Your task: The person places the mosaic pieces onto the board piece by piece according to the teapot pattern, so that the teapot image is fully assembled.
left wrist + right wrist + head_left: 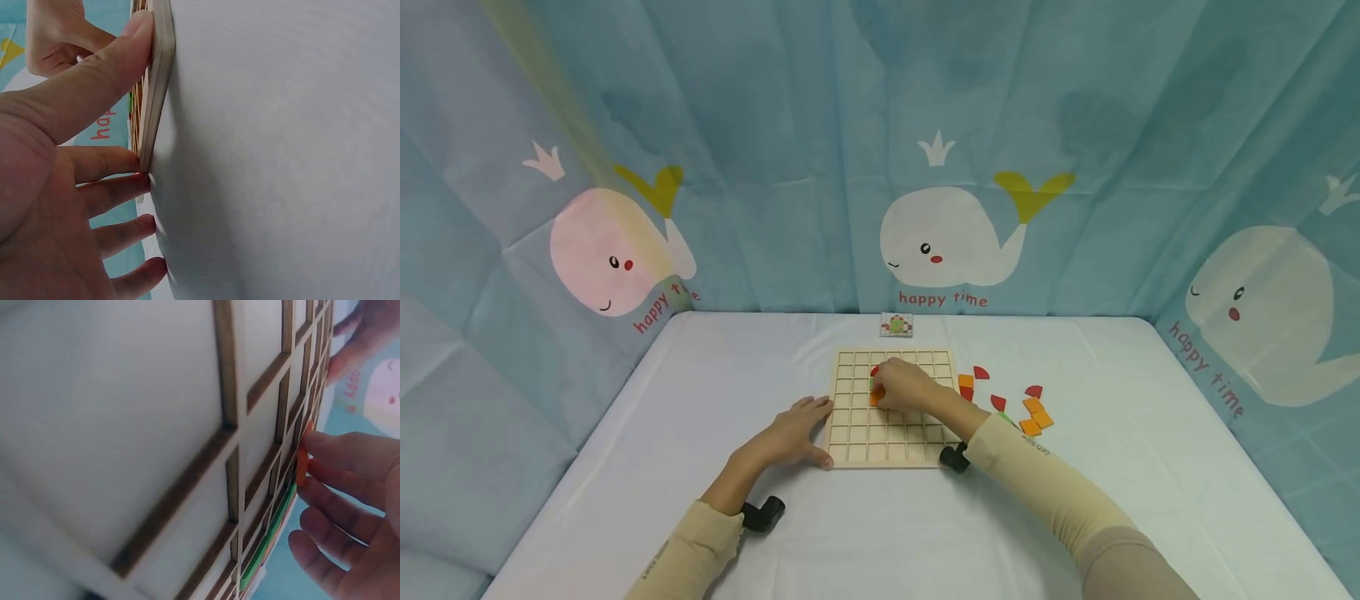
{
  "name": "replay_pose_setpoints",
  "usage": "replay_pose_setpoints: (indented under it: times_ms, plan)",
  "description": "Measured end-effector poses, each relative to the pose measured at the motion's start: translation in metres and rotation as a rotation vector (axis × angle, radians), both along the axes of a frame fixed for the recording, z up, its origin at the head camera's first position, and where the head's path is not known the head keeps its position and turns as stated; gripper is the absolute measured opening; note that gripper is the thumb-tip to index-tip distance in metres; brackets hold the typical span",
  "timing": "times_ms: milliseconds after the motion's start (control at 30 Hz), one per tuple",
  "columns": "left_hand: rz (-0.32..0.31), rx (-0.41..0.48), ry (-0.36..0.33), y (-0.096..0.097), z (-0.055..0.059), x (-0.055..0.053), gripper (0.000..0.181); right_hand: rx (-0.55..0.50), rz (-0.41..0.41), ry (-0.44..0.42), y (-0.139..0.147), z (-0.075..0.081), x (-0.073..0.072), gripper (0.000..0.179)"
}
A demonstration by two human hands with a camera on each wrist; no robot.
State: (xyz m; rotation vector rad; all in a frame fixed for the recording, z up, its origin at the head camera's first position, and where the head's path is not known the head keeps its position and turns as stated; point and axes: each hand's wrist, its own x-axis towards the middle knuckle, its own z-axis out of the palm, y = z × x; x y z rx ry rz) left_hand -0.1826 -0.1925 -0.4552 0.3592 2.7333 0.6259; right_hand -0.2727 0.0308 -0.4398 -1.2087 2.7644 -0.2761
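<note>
A wooden grid board (887, 454) lies flat on the white table. My right hand (906, 385) reaches over its middle and pinches an orange tile (302, 461) between thumb and fingertips, right at the grid. Green pieces (269, 540) sit in the grid beside that tile. In the head view, a bit of red (875, 371) shows past the right hand, which hides the rest of this spot. My left hand (793, 433) touches the board's left edge with spread, fairly straight fingers; its thumb (134, 40) rests on the rim near the front corner.
Right of the board lie loose pieces: several orange squares (1032, 406), red quarter-circles (981, 372) and a green piece (1006, 418) partly behind the right forearm. A small picture card (896, 325) lies behind the board. A blue whale-print curtain (820, 250) surrounds the table.
</note>
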Motion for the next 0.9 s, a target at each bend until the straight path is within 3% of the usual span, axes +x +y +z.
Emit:
replay_pose_setpoints:
  times_ms: [200,400,500,667,900]
  plan:
    - [0.000,0.011,0.002,0.000,0.001,0.001,0.100,0.032,0.016,-0.002,-0.003,0.000,0.001,0.014]
    - [0.007,0.003,0.001,0.001,-0.001,0.000,0.100,-0.011,-0.009,-0.073,0.003,0.008,0.001,0.012]
    - [0.012,-0.002,-0.001,0.002,-0.002,-0.001,0.100,-0.042,-0.019,-0.065,0.016,0.013,0.000,0.015]
    - [0.010,-0.003,0.005,0.002,-0.002,-0.001,0.100,-0.037,-0.030,0.021,0.044,0.026,0.003,0.019]
    - [0.003,0.000,0.006,0.001,-0.001,-0.001,0.099,-0.061,-0.112,-0.014,0.091,0.032,0.013,0.019]
